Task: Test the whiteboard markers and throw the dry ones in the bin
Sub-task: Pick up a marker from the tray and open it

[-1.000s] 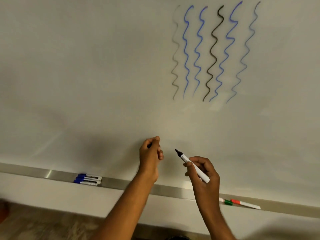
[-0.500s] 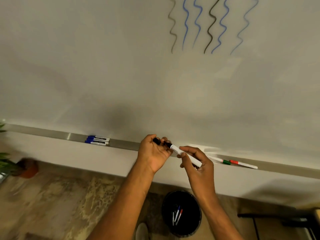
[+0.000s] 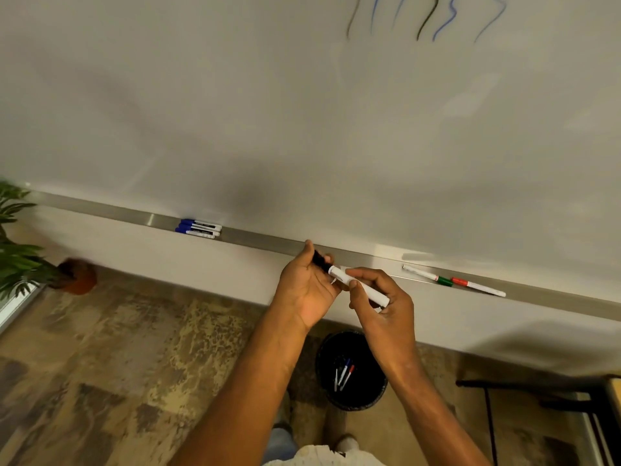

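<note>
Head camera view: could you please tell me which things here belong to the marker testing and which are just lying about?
Job: black marker in both hands, left hand, right hand; blue markers; green marker; red marker; bin; whiteboard.
Lying about: potted plant; chair.

Bare forearms with no sleeves, a pale top [image 3: 322, 457] at the bottom edge, light trousers, pale shoes [image 3: 346, 443]

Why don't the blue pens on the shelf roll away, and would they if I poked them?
The blue pens are round and thin, so a poke would probably roll them. They lie along the metal shelf, which looks to have a raised front edge, so they would likely stop there. They look small and plastic, probably light and stiff.
</note>
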{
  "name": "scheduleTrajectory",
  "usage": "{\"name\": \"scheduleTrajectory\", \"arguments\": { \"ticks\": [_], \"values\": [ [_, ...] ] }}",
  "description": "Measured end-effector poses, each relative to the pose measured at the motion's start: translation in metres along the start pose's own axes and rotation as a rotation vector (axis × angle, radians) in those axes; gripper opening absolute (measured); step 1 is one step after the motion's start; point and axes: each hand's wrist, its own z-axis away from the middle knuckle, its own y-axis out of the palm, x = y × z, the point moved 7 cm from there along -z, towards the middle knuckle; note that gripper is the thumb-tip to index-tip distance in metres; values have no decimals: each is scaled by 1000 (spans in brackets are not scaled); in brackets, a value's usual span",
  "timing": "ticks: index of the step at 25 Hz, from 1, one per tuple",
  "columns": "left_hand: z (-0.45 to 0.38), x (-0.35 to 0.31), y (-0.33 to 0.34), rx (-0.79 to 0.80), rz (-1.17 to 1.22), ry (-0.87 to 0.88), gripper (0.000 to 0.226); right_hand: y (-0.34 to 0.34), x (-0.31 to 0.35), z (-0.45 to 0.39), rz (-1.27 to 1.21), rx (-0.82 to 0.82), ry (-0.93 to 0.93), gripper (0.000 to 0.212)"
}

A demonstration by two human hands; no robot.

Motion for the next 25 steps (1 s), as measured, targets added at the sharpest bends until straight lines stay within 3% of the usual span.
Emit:
{"name": "scheduleTrajectory", "arguments": {
  "ticks": [9, 17, 21, 25],
  "values": [
    [3, -7, -27, -68, 17, 126, 16, 13, -9, 12, 90, 79, -49, 28],
    [-3, -20, -32, -33, 84, 145, 17, 31, -6, 5, 175, 61, -148, 33],
    [-13, -34, -41, -35, 11, 166, 15, 48, -8, -8, 236, 72, -122, 36],
    [-21, -60, -57, -135, -162, 299, 11, 69, -16, -21, 385, 109, -91, 37]
  ]
}}
